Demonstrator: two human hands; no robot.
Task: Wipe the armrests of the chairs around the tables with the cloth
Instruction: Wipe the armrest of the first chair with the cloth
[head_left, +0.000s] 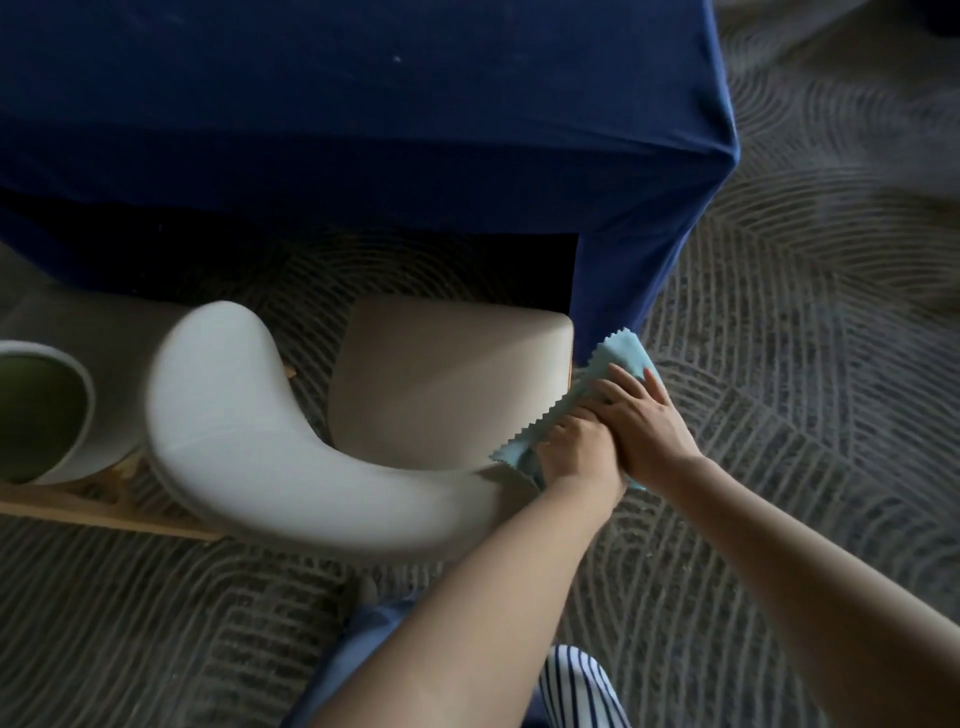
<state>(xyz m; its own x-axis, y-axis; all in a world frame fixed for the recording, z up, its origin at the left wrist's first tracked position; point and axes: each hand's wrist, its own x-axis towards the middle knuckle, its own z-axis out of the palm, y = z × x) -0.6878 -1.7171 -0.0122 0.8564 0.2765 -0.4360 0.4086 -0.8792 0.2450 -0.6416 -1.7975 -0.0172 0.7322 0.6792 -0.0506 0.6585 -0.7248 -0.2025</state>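
Wiping along the right edge of a pale chair (234, 415) drawn up to a blue-draped table (363, 130), a person works a light blue cloth (618, 356) over what is probably an armrest, hidden beneath it. The task looks under way; whether the chair's other side or a second chair (47, 410) is done cannot be told. Both arms reach forward: the left hand (579, 454) curls its fingers round the cloth's near end, and the right hand (649, 415) presses flat, fingers straight.

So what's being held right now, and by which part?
The light blue pinked-edge cloth: the left hand grips its bunched near end, while the right hand presses flat on its far half.
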